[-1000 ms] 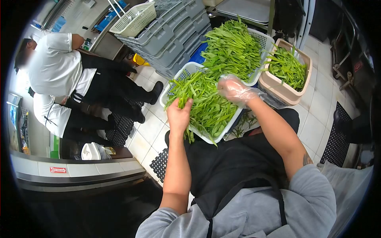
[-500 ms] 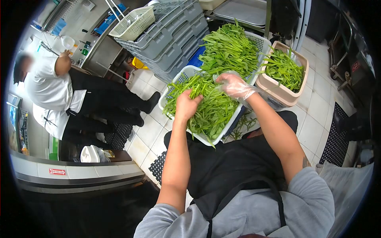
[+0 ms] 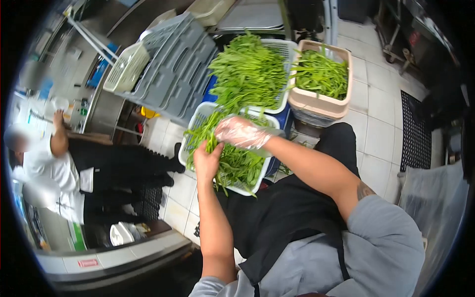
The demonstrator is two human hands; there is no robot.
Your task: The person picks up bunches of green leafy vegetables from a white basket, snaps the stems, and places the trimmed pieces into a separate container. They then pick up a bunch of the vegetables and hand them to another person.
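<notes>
Two hands are being brought close together over the near white perforated plastic basket (image 3: 183, 154), where loose green leafy stems (image 3: 243, 169) are being contained. In the bare left hand (image 3: 206, 161), a few stems are being pinched between thumb and fingers. The right hand (image 3: 242, 132), in a clear plastic glove, is being kept curled just beside; whether anything is being gripped there cannot be told, the fingertips being hidden.

Handling, as judged: stems are being best served by a light pinch, bruising being risked by a hard squeeze; loose glove film is best being kept out of the pinch. Small bunches are being separated more cleanly than tangled ones.

Edges: a few leaves are being draped over the near basket's rim, where snagging is being risked. Beyond, a dense green heap (image 3: 247, 74) is being held in the far white basket (image 3: 283, 50); grey plastic crates (image 3: 170, 64) are being stacked to the left, room there being limited. More open room is being offered above the baskets.
</notes>
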